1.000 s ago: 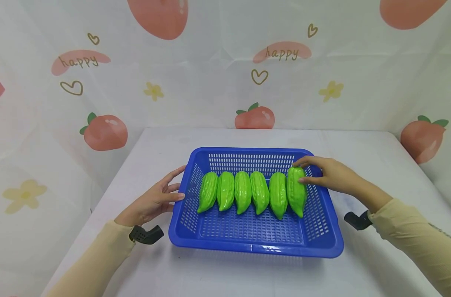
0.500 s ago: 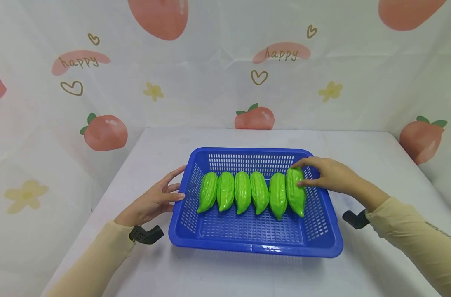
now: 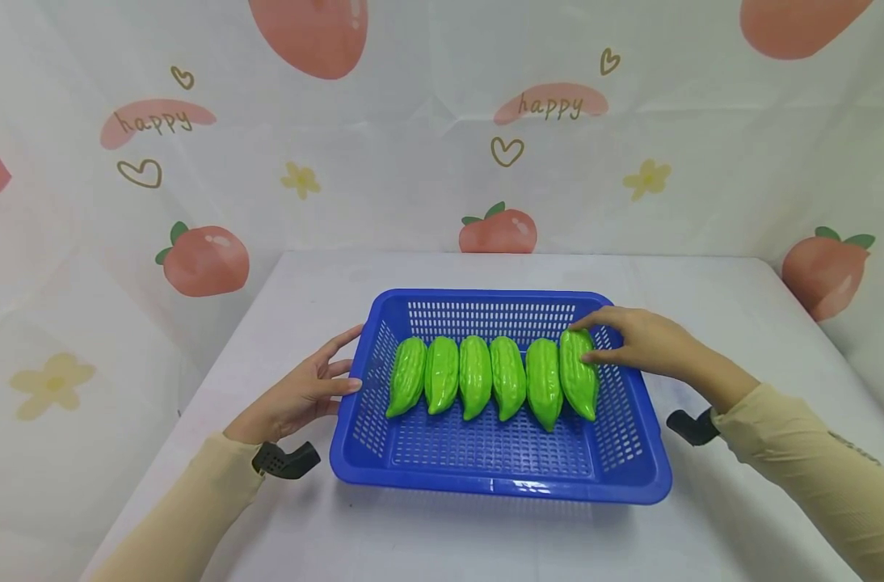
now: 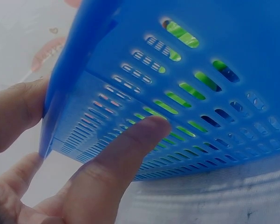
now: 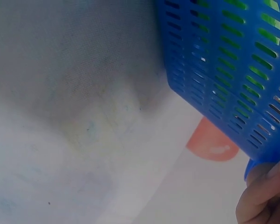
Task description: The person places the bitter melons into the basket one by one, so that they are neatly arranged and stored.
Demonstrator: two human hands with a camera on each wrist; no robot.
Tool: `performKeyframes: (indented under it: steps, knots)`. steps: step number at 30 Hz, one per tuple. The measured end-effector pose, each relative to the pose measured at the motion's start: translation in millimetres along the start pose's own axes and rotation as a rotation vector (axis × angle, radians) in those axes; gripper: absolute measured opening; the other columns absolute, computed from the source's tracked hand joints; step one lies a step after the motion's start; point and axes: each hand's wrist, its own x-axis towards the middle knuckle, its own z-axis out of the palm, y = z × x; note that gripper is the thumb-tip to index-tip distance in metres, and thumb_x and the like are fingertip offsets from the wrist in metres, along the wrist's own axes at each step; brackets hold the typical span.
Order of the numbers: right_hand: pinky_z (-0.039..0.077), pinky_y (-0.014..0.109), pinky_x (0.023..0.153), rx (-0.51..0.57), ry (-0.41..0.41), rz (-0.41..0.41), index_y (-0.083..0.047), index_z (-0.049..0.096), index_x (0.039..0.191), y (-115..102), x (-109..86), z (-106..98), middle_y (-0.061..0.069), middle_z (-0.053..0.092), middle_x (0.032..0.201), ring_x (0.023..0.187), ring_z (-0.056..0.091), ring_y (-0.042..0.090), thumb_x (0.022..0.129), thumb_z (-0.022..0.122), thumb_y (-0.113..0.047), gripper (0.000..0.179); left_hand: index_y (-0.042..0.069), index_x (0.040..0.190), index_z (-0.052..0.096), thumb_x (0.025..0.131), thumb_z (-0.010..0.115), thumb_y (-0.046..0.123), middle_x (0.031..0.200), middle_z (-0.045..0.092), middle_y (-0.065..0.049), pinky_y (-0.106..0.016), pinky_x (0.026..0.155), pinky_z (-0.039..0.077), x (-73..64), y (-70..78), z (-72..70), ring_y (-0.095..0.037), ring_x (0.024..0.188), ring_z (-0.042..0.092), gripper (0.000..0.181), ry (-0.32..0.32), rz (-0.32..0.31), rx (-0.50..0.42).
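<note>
In the head view a blue plastic basket (image 3: 486, 485) stands on the table, with several bright green bitter melons (image 3: 476, 376) in a row inside. My right hand (image 3: 649, 343) reaches over the basket's right rim and holds the rightmost bitter melon (image 3: 580, 388) near its upper end, between thumb and fingers. That melon leans against its left neighbour (image 3: 545, 384). My left hand (image 3: 300, 392) rests against the basket's left side, fingers spread. In the left wrist view its thumb (image 4: 126, 149) lies on the slotted wall. The right wrist view shows only fingers by the basket's corner.
The white table (image 3: 427, 541) extends around the basket on all sides. Behind it hangs a pale cloth (image 3: 398, 162) printed with peaches, flowers and hearts. A black wrist device (image 3: 285, 461) sits on each forearm.
My right hand has shifted slightly left with the rightmost bitter melon, which now lies closer to its neighbour. The left hand and the basket look unmoved.
</note>
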Motion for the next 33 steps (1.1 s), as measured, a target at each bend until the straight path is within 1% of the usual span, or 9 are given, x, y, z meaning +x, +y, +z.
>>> performKeyframes:
  steps: [8,18,33]
  knots:
    - [0.048,0.061,0.092,-0.058,-0.010,-0.015,-0.018,0.064,0.128,-1.2,0.7,0.1,0.015,0.061,0.130,0.119,0.056,0.043,0.081,0.069,-0.056,0.061,0.035,0.155,0.010,0.091,0.066,0.012,0.151,0.035,-0.023,-0.050,0.089,0.054,-0.8,1.5,0.6,-0.031,0.110,0.065,0.089,-0.005,0.002,-0.003]
    - [0.048,0.062,0.092,-0.084,-0.017,-0.029,-0.017,0.066,0.125,-3.2,1.5,-1.2,0.014,0.062,0.129,0.119,0.056,0.044,0.080,0.073,-0.048,0.055,0.035,0.155,0.007,0.091,0.067,0.014,0.153,0.034,-0.021,-0.050,0.090,0.054,-1.0,0.7,0.8,-0.033,0.114,0.063,0.091,0.002,0.007,0.014]
    - [0.047,0.063,0.093,-0.075,-0.034,-0.023,-0.017,0.066,0.126,-2.2,2.7,-0.5,0.015,0.061,0.130,0.120,0.055,0.045,0.081,0.073,-0.047,0.054,0.034,0.155,0.008,0.091,0.066,0.013,0.150,0.035,-0.024,-0.050,0.089,0.054,-1.6,2.2,1.5,-0.032,0.110,0.065,0.089,-0.007,0.003,0.005]
